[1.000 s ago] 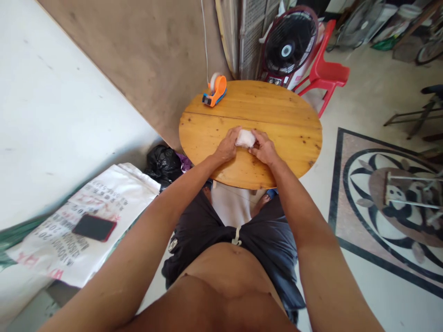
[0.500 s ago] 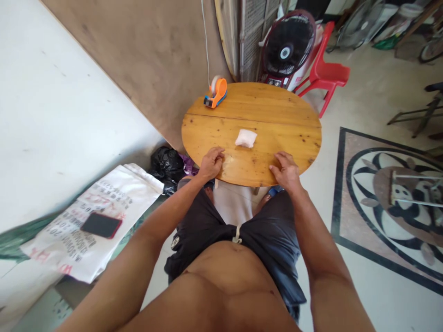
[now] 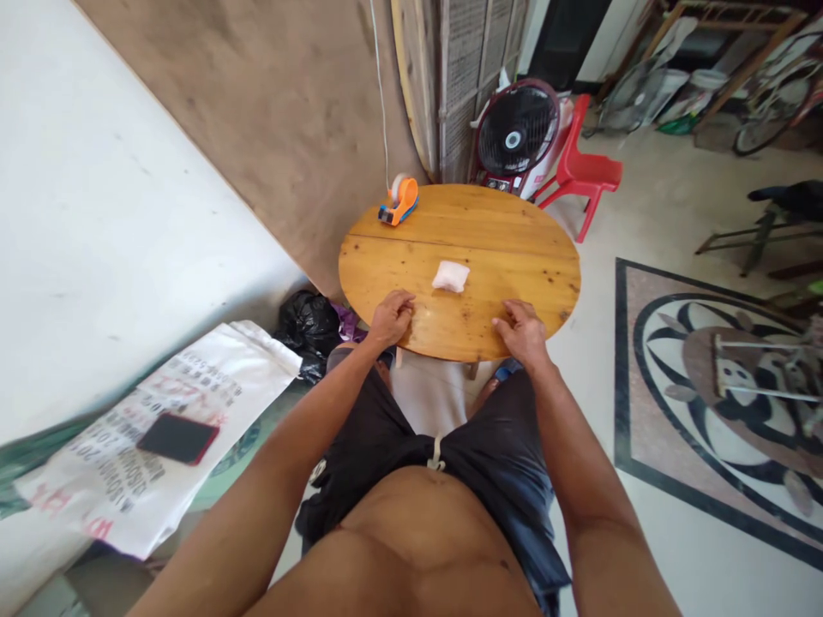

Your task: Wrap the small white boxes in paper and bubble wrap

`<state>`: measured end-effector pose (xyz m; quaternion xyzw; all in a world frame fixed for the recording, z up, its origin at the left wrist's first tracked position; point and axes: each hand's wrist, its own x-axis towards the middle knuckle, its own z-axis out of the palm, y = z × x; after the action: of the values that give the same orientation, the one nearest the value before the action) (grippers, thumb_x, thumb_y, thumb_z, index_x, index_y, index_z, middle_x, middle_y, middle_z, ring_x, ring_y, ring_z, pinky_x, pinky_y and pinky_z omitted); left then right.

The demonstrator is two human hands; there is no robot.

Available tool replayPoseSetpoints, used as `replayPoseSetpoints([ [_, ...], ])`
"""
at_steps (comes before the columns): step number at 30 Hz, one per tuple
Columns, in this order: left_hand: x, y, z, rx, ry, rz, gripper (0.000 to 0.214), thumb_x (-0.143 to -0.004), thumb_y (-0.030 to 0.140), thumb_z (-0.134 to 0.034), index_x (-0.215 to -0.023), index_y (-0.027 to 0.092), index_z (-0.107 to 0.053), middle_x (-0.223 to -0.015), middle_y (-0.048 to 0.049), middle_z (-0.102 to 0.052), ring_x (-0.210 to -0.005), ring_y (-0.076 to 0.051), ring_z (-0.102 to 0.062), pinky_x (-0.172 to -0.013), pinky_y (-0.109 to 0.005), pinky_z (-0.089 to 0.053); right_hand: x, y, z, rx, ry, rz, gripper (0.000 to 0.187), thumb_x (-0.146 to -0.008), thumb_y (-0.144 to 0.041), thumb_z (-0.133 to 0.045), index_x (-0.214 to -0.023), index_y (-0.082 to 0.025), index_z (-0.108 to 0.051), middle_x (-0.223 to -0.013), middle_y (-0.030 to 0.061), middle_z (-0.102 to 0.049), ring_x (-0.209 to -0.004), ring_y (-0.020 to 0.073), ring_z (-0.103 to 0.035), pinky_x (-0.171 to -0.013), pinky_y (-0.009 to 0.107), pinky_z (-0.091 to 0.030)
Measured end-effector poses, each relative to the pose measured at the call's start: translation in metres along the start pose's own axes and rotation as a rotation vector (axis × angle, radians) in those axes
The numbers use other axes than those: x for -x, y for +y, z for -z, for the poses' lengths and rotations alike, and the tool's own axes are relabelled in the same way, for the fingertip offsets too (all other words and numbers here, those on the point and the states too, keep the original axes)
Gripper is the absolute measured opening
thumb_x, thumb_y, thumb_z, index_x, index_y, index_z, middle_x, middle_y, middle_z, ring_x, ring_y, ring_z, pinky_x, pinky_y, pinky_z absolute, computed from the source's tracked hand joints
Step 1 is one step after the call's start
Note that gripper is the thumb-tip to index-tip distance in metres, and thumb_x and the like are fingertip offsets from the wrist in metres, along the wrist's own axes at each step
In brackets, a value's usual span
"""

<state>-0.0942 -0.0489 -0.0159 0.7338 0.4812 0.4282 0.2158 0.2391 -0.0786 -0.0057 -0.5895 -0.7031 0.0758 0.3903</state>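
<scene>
White packet (image 3: 451,276) lying alone in the middle of the round wooden surface (image 3: 514,248), left hand (image 3: 389,315) and right hand (image 3: 522,330) resting on the near edge, fingers loosely curled and holding nothing, orange tape holder (image 3: 399,200) at the far left.

A round wooden table (image 3: 514,248) (a seam runs across its top) carries a small white packet (image 3: 451,276) near its middle and an orange tape dispenser (image 3: 399,200) at the far left rim. The left hand (image 3: 389,317) and right hand (image 3: 522,330) rest empty on the near edge.
</scene>
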Motion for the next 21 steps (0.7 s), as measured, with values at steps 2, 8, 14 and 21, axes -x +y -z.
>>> replayPoseSetpoints([
  [2,0.000,-0.001,0.000,0.007,0.005,0.003,0.038,-0.079,0.013,-0.051,-0.112,0.020,-0.069,-0.106,-0.0079,-0.070,-0.098,-0.020,-0.069,-0.091,-0.038,-0.060,-0.002,-0.001,-0.003,0.013,0.006,-0.007,0.044,-0.083,-0.041,-0.064,-0.120,-0.021,-0.071,-0.124,0.0163,-0.070,-0.115,0.0337,-0.065,-0.099,0.057,-0.056],
  [8,0.000,-0.001,0.001,0.025,0.012,0.020,0.037,-0.079,0.012,-0.051,-0.111,0.019,-0.068,-0.107,-0.0077,-0.070,-0.092,-0.018,-0.069,-0.088,-0.035,-0.061,0.001,-0.005,-0.012,0.091,0.038,0.037,0.044,-0.084,-0.042,-0.061,-0.117,-0.015,-0.072,-0.122,0.0196,-0.070,-0.119,0.0358,-0.061,-0.107,0.058,-0.050],
  [14,0.000,0.000,0.001,0.003,0.016,0.002,0.034,-0.081,0.013,-0.052,-0.110,0.018,-0.069,-0.109,-0.0082,-0.070,-0.096,-0.018,-0.069,-0.090,-0.036,-0.060,0.003,-0.007,-0.017,0.156,0.049,0.056,0.042,-0.086,-0.040,-0.060,-0.116,-0.014,-0.073,-0.123,0.0205,-0.069,-0.119,0.0360,-0.060,-0.108,0.057,-0.049],
  [21,-0.003,0.001,0.002,0.011,0.005,0.021,0.035,-0.079,0.011,-0.051,-0.109,0.016,-0.069,-0.108,-0.0085,-0.070,-0.093,-0.017,-0.069,-0.090,-0.035,-0.060,0.001,-0.012,-0.020,0.202,0.022,0.027,0.040,-0.086,-0.038,-0.060,-0.116,-0.015,-0.073,-0.124,0.0200,-0.068,-0.118,0.0360,-0.059,-0.107,0.056,-0.046],
])
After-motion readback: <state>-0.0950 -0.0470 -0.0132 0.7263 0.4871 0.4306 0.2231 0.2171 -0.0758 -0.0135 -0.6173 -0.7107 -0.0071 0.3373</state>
